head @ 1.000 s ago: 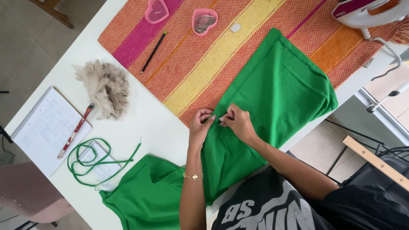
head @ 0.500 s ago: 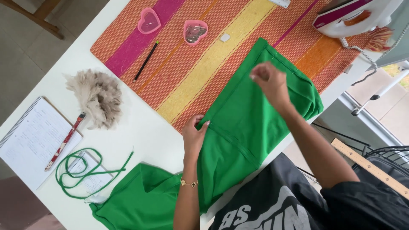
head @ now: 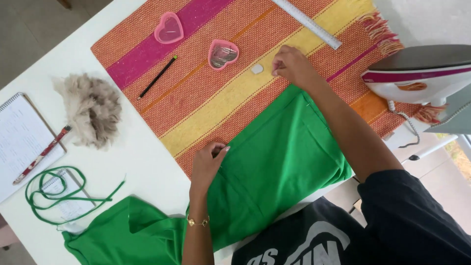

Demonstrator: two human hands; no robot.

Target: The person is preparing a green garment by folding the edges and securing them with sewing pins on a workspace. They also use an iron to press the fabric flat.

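Two notebooks are seen at the far left of the white table (head: 147,162): a larger spiral-bound notebook (head: 19,137) with a red pen (head: 41,154) laid across it, and a smaller notepad (head: 61,198) under a loop of green cord (head: 59,196). Just beside them a tuft of pale fluffy fibre (head: 91,115) is set, apart from the sewing area. A striped woven mat (head: 235,73) in orange, pink and yellow is spread further right, seemingly as a padded working surface; on it a black pencil (head: 157,77), an empty pink heart-shaped box (head: 169,30) and a second heart box holding pins (head: 223,53) are kept within reach. The green fabric (head: 274,167) is laid partly on the mat and partly hanging off the near edge of the table. Its left fold edge is pressed down by the left hand (head: 208,164), fingers curled onto the cloth, apparently to keep the fold from shifting. The right hand (head: 292,66) is reached out over the mat just beside a small white piece of chalk (head: 257,69), fingertips pinched together; whether anything is held between them cannot be told. A metal ruler (head: 309,23) lies beyond it, and an iron (head: 422,73) is rested at the far right.
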